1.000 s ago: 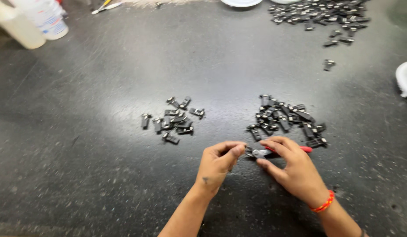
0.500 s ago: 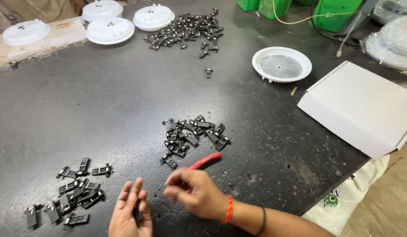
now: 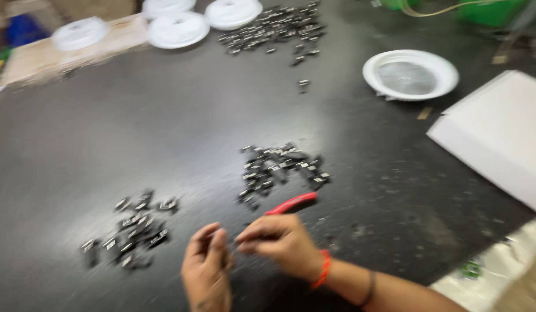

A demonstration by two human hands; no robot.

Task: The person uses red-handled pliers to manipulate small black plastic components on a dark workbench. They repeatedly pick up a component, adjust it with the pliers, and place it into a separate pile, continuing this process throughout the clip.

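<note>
Small metal clip (image 3: 232,247) — pinched between fingertips of left hand (image 3: 207,271) and right hand (image 3: 282,245), both partly curled.

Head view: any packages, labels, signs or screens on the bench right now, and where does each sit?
White cardboard box: right edge of the dark table, flat, rectangular, plain white.
Clear plastic bag: lower right corner, crumpled, with small green patches, too blurred to say more.
No signs or screens show.
</note>
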